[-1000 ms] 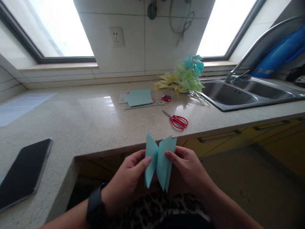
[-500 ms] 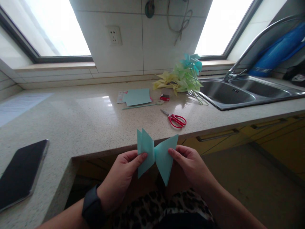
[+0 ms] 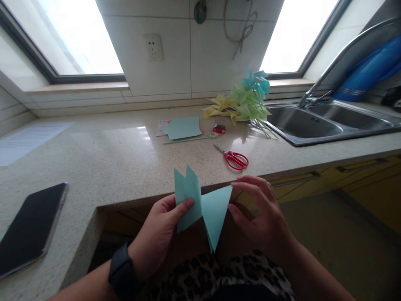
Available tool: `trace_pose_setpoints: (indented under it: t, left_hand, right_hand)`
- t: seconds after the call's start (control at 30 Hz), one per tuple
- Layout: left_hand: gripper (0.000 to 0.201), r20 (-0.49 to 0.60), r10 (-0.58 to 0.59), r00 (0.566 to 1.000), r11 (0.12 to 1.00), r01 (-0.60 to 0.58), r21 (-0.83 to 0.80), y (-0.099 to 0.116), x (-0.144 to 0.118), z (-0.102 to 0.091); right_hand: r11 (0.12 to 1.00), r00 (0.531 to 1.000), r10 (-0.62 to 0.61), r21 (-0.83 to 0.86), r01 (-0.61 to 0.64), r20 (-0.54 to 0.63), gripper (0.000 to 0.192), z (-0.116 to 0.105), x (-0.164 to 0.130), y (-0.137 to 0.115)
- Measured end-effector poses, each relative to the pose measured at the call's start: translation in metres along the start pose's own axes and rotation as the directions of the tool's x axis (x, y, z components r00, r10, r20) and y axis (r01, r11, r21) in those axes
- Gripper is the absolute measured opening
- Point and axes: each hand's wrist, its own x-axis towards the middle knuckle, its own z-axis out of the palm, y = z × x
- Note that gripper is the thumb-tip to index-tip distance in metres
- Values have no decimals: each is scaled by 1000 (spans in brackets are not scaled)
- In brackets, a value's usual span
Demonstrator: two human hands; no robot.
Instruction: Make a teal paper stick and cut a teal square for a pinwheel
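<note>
A folded sheet of light blue-green paper (image 3: pixel 216 209) is held up in front of the counter's edge, its left part standing in upright flaps and its right part a downward-pointing triangle. My left hand (image 3: pixel 167 221) pinches the left flaps, thumb on the near face and fingers behind. At the triangle's right corner, my right hand (image 3: pixel 260 209) has its thumb and fingers apart; the fingertips are at the paper's edge, and I cannot tell whether they touch it. Red-handled scissors (image 3: pixel 234 159) lie on the counter just beyond the paper.
On the counter (image 3: pixel 125 167) lie a stack of blue-green paper (image 3: pixel 184 128), a thin stick (image 3: pixel 188 140), a small red box (image 3: pixel 219 128) and paper pinwheels (image 3: pixel 247 96) on sticks. A dark tablet (image 3: pixel 31 225) is at left, a printed sheet (image 3: pixel 34 140) behind it, a double sink (image 3: pixel 300 125) at right.
My right hand has let go of the paper's right part and opened, shifting slightly right. The triangle has swung down a little. My left hand keeps its pinch.
</note>
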Motion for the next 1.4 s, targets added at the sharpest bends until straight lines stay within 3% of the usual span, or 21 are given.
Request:
trace_pose_setpoints:
  t: [0.07,0.13,0.23,0.37,0.43,0.6,0.7,0.83,1.07,1.23,1.4]
  left_hand:
    - [30,-6,-10,1000,1000,10,1,1,0,0]
    - [31,-19,-16,1000,1000,16,3,3,0,0]
    - [31,-39,-17,999,1000,17,14,4,0,0]
    - [35,-62,-26,998,996,31,79,4,-2,0]
    - [37,-68,-28,997,995,34,90,5,-2,0]
    - [39,-79,-28,997,996,35,78,6,-2,1]
    - [40,-94,-33,995,997,39,64,6,-2,2]
    - [40,-91,-38,995,998,43,52,5,-2,2]
    - [39,-20,2,1000,999,-1,48,2,-1,0]
    - [48,8,38,999,999,-38,30,-1,-2,-2]
    - [49,-43,67,997,998,-67,-2,-2,-2,-1]
  right_hand:
    - [982,975,-172,-53,181,143,34,-8,4,-3]
    - [961,931,-259,-31,276,259,35,-12,7,-6]
    - [933,884,-344,11,359,318,34,-9,8,-9]
    - [921,878,-386,64,384,282,25,-4,10,-12]
    - [916,858,-401,120,383,320,24,-4,11,-14]
    - [911,827,-391,297,286,403,40,-9,9,-15]
    - [904,821,-410,295,308,398,46,-9,7,-15]
    - [893,837,-437,273,359,330,37,-3,5,-13]
    - [899,905,-376,316,304,199,24,5,4,-13]
    - [888,968,-163,456,60,189,4,4,6,-22]
    - [811,983,77,563,-159,166,20,6,-1,-23]
